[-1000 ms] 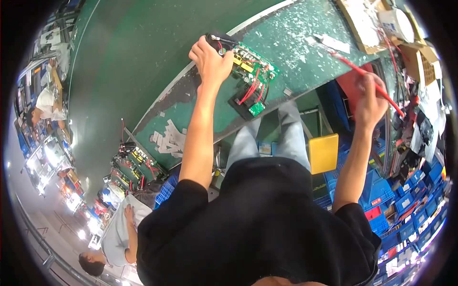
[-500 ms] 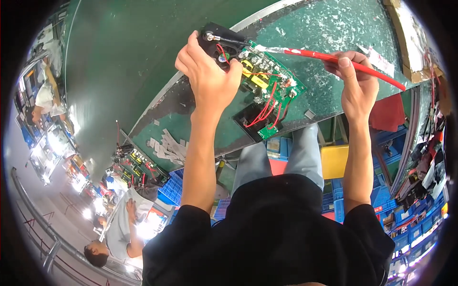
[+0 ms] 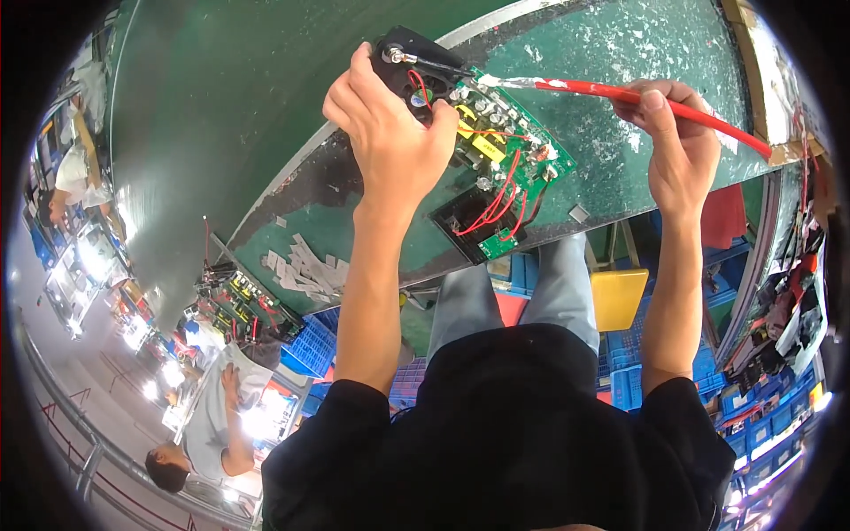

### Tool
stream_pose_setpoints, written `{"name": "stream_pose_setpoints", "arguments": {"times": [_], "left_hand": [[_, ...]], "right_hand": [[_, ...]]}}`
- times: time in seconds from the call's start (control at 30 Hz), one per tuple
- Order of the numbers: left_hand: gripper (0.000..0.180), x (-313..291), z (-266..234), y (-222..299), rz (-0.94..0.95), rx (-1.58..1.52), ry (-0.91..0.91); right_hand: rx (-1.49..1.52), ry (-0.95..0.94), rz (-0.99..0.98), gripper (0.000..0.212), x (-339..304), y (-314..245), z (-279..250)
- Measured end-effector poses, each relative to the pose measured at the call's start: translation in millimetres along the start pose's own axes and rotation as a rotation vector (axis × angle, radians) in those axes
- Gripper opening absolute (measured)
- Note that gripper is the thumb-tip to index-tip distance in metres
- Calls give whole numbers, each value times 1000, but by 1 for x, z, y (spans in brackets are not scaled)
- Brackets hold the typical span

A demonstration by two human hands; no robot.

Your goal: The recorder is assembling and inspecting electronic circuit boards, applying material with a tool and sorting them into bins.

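Note:
My left hand is closed on the far left end of a circuit board assembly, at a black plastic housing with a fan in it. The green circuit board carries yellow transformers, white-smeared parts and red wires; a small board on a black part sits at its near end. In my right hand is a long red-handled tool, pinched between thumb and fingers. Its narrow, white-smeared tip touches or hovers just over the board's far edge. My left fingertips are partly hidden behind the housing.
Pale scraps lie on the green table, which has white residue on it. A cardboard box stands at right. More circuit boards and a co-worker are at left. Below are a yellow stool and blue crates.
My right hand and the red-handled tool have shifted slightly right and up. The board has shifted a little in view; my left hand keeps its hold on the housing.

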State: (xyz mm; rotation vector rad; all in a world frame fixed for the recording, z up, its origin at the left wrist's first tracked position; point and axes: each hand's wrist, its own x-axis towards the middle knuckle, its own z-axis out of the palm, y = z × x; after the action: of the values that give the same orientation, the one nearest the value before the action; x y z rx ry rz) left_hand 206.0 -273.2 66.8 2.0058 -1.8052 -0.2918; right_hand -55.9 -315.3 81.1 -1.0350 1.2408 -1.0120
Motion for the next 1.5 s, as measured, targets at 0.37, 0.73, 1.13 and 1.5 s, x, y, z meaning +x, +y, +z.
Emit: {"name": "stream_pose_setpoints", "arguments": {"times": [0.37, 0.73, 1.13, 1.5], "left_hand": [[79, -1, -1, 3, -34, 9, -26], [78, -1, 0, 4, -45, 18, -21], [78, 0, -2, 5, -57, 48, -24], [78, -1, -1, 6, -59, 63, -22]], "right_hand": [[-46, -29, -12, 24, 4, -3, -1], [-101, -51, 14, 25, 4, -3, -10], [-76, -86, -11, 22, 3, -2, -14], [-27, -50, -14, 25, -2, 0, -16]]}}
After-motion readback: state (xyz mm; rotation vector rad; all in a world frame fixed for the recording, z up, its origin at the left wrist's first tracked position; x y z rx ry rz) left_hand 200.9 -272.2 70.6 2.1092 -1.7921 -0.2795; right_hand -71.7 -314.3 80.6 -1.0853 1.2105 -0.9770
